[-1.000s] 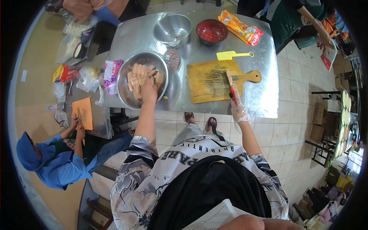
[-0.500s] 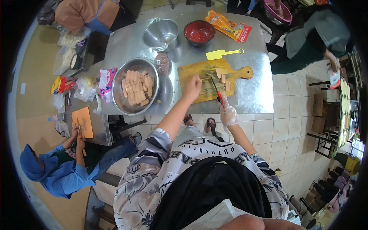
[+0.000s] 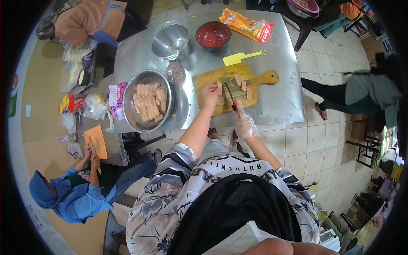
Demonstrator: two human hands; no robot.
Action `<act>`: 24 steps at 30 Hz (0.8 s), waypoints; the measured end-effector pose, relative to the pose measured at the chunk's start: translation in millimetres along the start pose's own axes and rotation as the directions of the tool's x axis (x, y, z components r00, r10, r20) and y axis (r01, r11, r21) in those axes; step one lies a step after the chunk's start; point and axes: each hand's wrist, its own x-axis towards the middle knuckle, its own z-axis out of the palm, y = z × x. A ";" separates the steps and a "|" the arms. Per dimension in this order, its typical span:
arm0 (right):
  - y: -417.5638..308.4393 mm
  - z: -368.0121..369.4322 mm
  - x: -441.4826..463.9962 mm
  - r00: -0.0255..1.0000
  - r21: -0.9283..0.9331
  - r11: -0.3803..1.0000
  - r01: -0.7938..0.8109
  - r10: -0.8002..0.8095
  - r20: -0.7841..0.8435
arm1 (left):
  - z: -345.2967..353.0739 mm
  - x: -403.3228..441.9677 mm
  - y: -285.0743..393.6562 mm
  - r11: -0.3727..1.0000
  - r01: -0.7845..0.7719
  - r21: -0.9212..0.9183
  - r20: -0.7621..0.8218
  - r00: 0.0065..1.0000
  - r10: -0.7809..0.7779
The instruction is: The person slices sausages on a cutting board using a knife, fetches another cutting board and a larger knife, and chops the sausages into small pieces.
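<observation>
My left hand (image 3: 210, 96) is bare and pinches a sausage (image 3: 219, 87) over the left half of the wooden cutting board (image 3: 205, 80). In my right hand (image 3: 245, 124), which wears a clear plastic glove, is a knife (image 3: 234, 103) with a red handle. Its dark blade points away from me across the board, just right of the pinched sausage. Three sausage pieces (image 3: 244, 86) lie on the board's right part, near its handle. To the left of the board, a large metal bowl (image 3: 128, 111) holds many more sausages (image 3: 148, 102).
Behind the board lie a yellow spatula (image 3: 242, 57), a red bowl (image 3: 213, 35), a metal pot (image 3: 171, 41) and an orange packet (image 3: 247, 26). At the left, a person in blue (image 3: 76, 191) holds a knife over an orange board (image 3: 97, 142). Another person (image 3: 365, 95) stands at the right.
My left hand now shows a sausage in its fingers. My right hand and the knife have shifted left, closer to it. The person at the right has moved, and the view has shifted slightly.
</observation>
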 end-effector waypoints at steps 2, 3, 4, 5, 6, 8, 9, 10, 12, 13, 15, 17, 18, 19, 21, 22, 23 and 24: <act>-2.0 2.5 0.0 1.000 -0.049 0.999 -0.015 0.016 0.020 | 0.3 0.9 -4.3 0.978 0.081 -0.194 -0.003 0.997 -0.083; -0.3 6.2 0.7 1.000 -0.063 0.998 -0.002 0.002 0.012 | 0.3 0.6 -4.3 0.978 0.082 -0.193 -0.003 0.996 -0.085; 0.7 7.9 2.0 1.000 -0.078 0.997 0.011 -0.011 0.005 | 0.8 0.5 -4.1 0.975 0.089 -0.202 0.003 0.996 -0.090; 0.2 8.4 2.0 1.000 -0.077 0.997 0.010 -0.010 0.007 | 0.3 -0.8 -2.6 0.973 0.095 -0.209 0.009 0.995 -0.095; -0.8 8.2 2.0 0.999 -0.069 0.996 0.048 -0.048 -0.009 | 0.1 -1.7 -0.9 0.973 0.097 -0.208 0.009 0.995 -0.098; -3.6 7.0 2.7 0.996 -0.063 0.994 0.085 -0.087 -0.026 | -0.1 -2.3 0.9 0.979 0.110 -0.173 0.012 0.994 -0.109; -5.3 5.8 3.4 0.997 -0.077 0.994 0.078 -0.077 0.005 | -0.7 -2.4 0.7 0.978 0.112 -0.174 0.012 0.994 -0.112; -6.3 5.3 4.4 0.997 -0.091 0.993 0.071 -0.068 0.035 | -1.4 -2.3 0.6 0.979 0.113 -0.173 0.038 0.993 -0.108; -5.9 4.9 6.2 0.997 -0.129 0.989 0.068 -0.063 0.046 | -2.5 -2.4 -0.4 0.978 0.116 -0.174 0.061 0.992 -0.106; -6.3 5.1 7.0 0.997 -0.164 0.984 0.066 -0.058 0.054 | -2.9 -3.3 -1.0 0.980 0.114 -0.164 0.059 0.993 -0.106; -12.4 1.1 10.3 0.994 -0.154 0.987 0.032 -0.015 0.110 | -4.6 -3.3 -4.1 0.981 0.113 -0.156 0.058 0.993 -0.105; -23.8 -8.3 14.2 0.986 -0.149 0.989 -0.005 0.030 0.166 | -5.7 -2.1 -8.6 0.989 0.090 -0.116 0.073 0.994 -0.082; -34.2 -13.9 15.8 0.969 -0.192 0.980 -0.056 0.099 0.225 | -5.8 -1.5 -10.9 0.989 0.092 -0.116 0.073 0.994 -0.084; -40.6 -15.3 17.5 0.945 -0.237 0.966 -0.103 0.169 0.280 | -5.7 -1.2 -13.2 0.986 0.087 -0.140 0.071 0.994 -0.078; -42.7 -10.0 21.4 0.962 -0.250 0.966 -0.063 0.125 0.241 | -6.1 -1.4 -12.6 0.983 0.082 -0.164 0.070 0.995 -0.071; -42.9 -7.6 23.3 0.976 -0.264 0.964 -0.023 0.079 0.202 | -6.3 -1.7 -12.4 0.988 0.059 -0.141 0.060 0.997 -0.051; -42.6 -5.9 25.5 0.976 -0.264 0.964 -0.026 0.082 0.204 | -6.6 -2.9 -12.1 0.992 0.038 -0.118 0.052 0.998 -0.032; -42.2 -4.5 28.4 0.978 -0.265 0.964 -0.019 0.074 0.197 | -6.3 -3.5 -11.6 0.992 0.040 -0.117 0.053 0.998 -0.034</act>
